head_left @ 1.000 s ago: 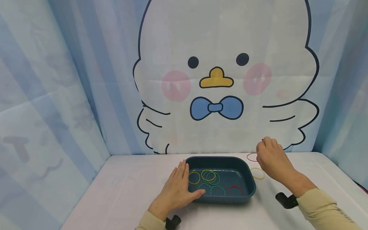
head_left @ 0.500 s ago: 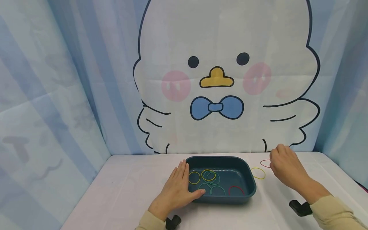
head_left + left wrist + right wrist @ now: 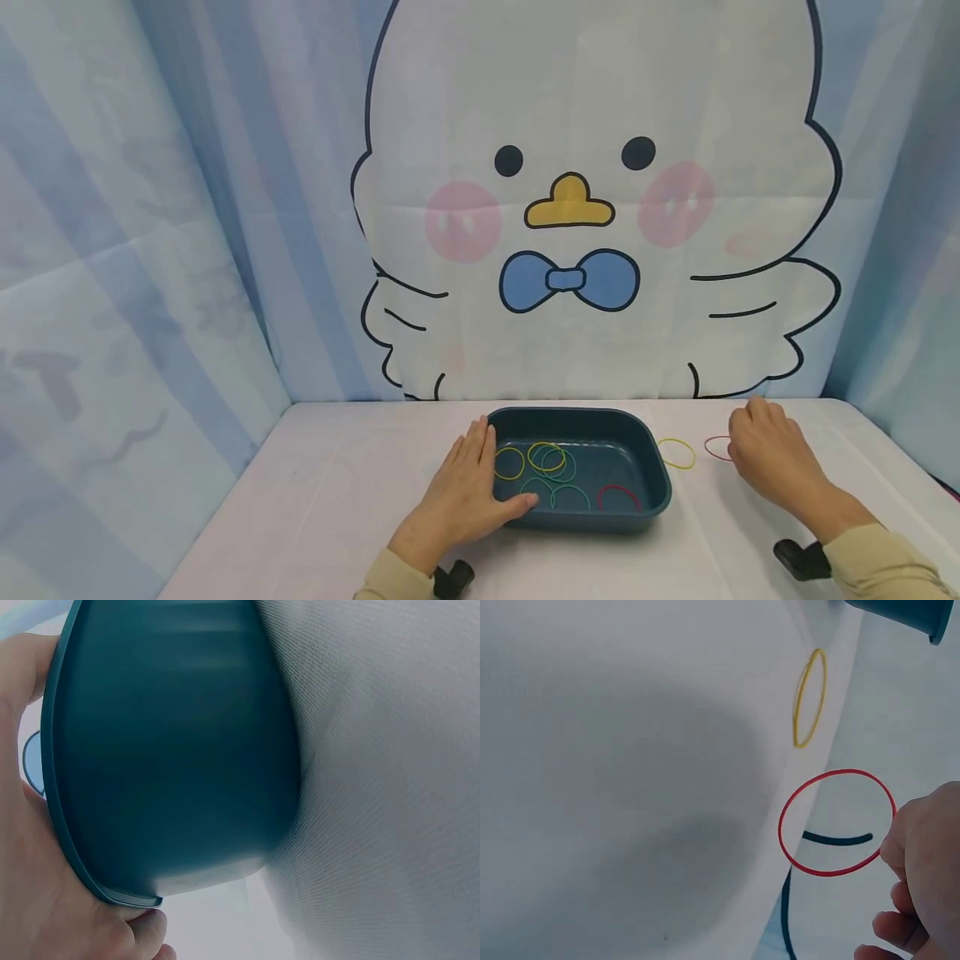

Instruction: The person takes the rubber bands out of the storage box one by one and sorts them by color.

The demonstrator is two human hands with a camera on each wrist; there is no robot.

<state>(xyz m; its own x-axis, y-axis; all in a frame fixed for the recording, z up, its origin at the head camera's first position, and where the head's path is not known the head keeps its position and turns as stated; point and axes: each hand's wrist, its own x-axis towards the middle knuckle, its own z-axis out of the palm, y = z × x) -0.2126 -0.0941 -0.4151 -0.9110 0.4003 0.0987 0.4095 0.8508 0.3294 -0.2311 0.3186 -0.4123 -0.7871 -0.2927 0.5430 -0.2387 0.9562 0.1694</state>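
Observation:
My left hand [image 3: 467, 483] rests on the left end of a dark teal plastic box [image 3: 657, 495], its fingers straight along the side and the thumb over the front rim. In the left wrist view, the box's outer wall [image 3: 180, 750] fills much of the picture beside that hand [image 3: 45, 892]. Right of the box, my right hand [image 3: 776, 454] pinches a red rubber band [image 3: 707, 454] at its edge. The right wrist view has this red band [image 3: 781, 838] as a full loop at the fingertips. Several yellow, green and red rubber bands lie inside the box.
A yellow rubber band [image 3: 693, 455] lies on the white-covered table [image 3: 315, 508] between the box and my right hand. Behind the table hangs a curtain [image 3: 570, 350] with a cartoon bird. Dark wrist-camera mounts [image 3: 802, 559] sit below both wrists.
My right hand has moved right and slightly nearer to me, carrying the red rubber band away from the yellow one. The left hand and the box have stayed put.

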